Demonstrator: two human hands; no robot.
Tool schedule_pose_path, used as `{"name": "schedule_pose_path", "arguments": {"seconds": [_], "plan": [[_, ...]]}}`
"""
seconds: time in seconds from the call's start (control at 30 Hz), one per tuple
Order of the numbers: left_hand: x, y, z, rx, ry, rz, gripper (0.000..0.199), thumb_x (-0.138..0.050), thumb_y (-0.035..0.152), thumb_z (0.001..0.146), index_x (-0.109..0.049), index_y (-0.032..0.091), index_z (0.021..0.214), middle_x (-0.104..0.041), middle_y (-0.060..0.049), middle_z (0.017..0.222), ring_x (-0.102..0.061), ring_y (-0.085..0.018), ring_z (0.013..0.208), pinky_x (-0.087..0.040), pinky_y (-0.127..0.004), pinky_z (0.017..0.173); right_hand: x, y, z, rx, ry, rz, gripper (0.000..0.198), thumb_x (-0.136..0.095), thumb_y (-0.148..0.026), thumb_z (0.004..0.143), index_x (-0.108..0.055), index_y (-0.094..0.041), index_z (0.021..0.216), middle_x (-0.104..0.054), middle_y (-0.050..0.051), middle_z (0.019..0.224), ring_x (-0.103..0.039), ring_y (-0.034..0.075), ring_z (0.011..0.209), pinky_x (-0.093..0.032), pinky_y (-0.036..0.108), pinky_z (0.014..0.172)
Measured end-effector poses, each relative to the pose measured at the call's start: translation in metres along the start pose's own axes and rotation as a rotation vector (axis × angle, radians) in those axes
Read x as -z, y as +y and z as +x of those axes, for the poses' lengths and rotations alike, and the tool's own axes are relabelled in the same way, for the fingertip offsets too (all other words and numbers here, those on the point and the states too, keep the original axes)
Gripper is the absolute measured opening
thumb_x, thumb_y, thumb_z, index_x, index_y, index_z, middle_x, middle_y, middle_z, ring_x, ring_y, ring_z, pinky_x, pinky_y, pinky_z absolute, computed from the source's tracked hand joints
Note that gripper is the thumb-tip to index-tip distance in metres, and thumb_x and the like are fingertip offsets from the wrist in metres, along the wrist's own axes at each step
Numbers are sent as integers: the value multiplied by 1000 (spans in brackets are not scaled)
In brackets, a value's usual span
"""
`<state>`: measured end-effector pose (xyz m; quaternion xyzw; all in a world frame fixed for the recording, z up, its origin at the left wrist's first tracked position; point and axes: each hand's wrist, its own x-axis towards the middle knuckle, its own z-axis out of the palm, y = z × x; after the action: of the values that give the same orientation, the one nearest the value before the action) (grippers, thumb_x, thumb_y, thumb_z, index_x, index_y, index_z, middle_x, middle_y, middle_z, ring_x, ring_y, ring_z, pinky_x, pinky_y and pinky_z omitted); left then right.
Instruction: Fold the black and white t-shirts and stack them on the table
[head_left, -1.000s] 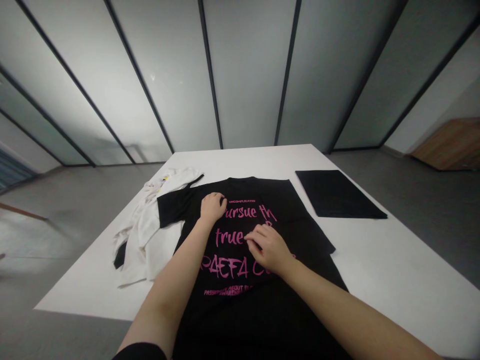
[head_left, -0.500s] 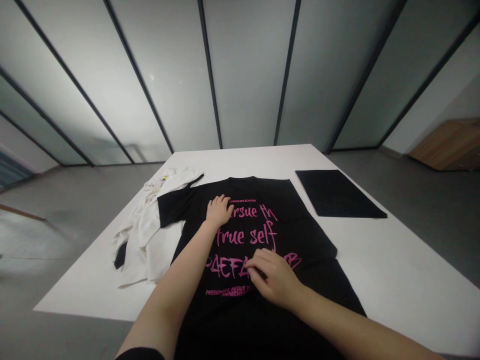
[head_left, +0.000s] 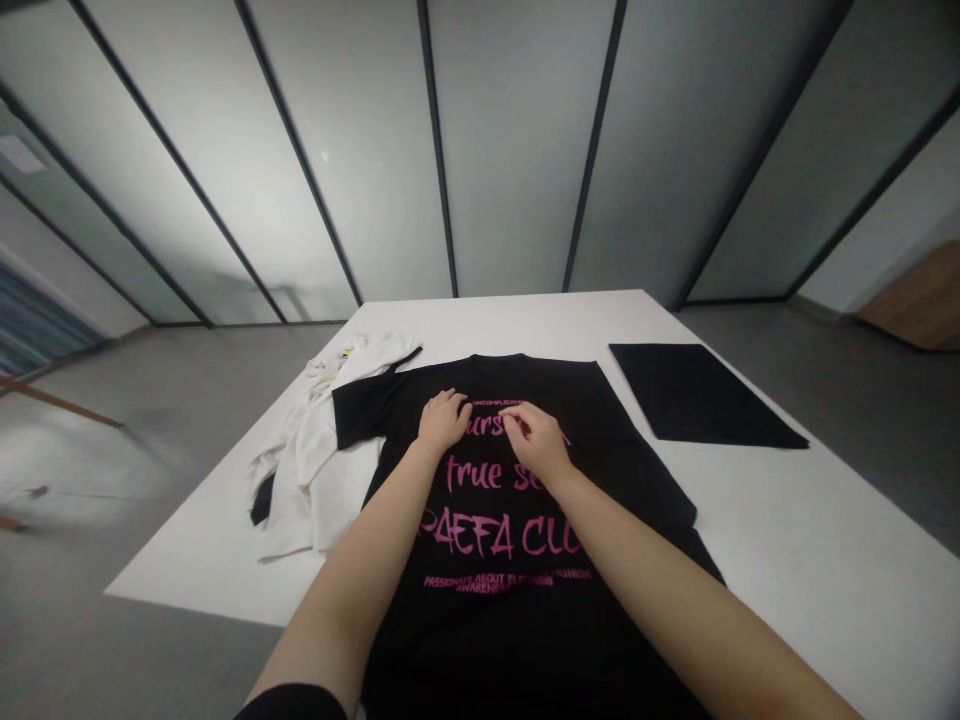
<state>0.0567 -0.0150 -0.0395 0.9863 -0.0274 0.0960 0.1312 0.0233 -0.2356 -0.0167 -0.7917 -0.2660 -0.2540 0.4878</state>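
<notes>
A black T-shirt with pink lettering lies spread over the table and runs out of view at the bottom. Its left sleeve sticks out to the side, while the right side is folded inward. My left hand rests on the upper left of the shirt, fingers stretched out and holding nothing. To the right of it, my right hand is over the upper lettering. Its fingers are curled together, and nothing shows between them. Whether the right fingertips touch the fabric is unclear.
A crumpled pile of white clothing with black parts lies on the left of the white table. A flat, folded black cloth lies at the right. Frosted glass panels stand behind the table.
My right hand has moved up the shirt, from the lower lettering to the top lines beside my left hand. My left hand stays on the shirt. The view has turned slightly left.
</notes>
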Motion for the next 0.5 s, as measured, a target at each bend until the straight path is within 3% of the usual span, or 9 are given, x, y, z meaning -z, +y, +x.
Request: {"name": "schedule_pose_path", "arguments": {"seconds": [0.1,0.23,0.4,0.5], "plan": [[3,-3,-1,14,35,-13,41,-49,40,108,-73,20,135,-65,-15,151,-58,-29,143,-42,-45,123,13,-9,-25,66,-68,-17,23,-53,-27,104,-75,-23,95,-72,4,83,-66,20,74,-52,34,76],[6,4,-8,26,57,-29,39,-51,41,107,-74,22,132,-66,-14,149,-60,-30,140,-44,-46,121,33,-24,-47,46,-107,-23,24,-53,-27,105,-75,-22,97,-70,3,80,-64,19,71,-51,34,70],[8,18,-19,19,64,-65,39,-50,43,107,-76,24,129,-66,-13,150,-58,-31,141,-44,-48,121,53,-33,-67,-45,-63,-21,24,-54,-29,104,-76,-23,95,-69,4,78,-62,19,68,-51,35,65],[18,11,-19,126,104,-58,39,-51,44,106,-75,24,129,-64,-13,152,-52,-36,148,-39,-54,124,59,-38,-76,-58,-47,-1,24,-55,-29,103,-76,-23,94,-66,3,75,-60,18,63,-50,33,62]]}}
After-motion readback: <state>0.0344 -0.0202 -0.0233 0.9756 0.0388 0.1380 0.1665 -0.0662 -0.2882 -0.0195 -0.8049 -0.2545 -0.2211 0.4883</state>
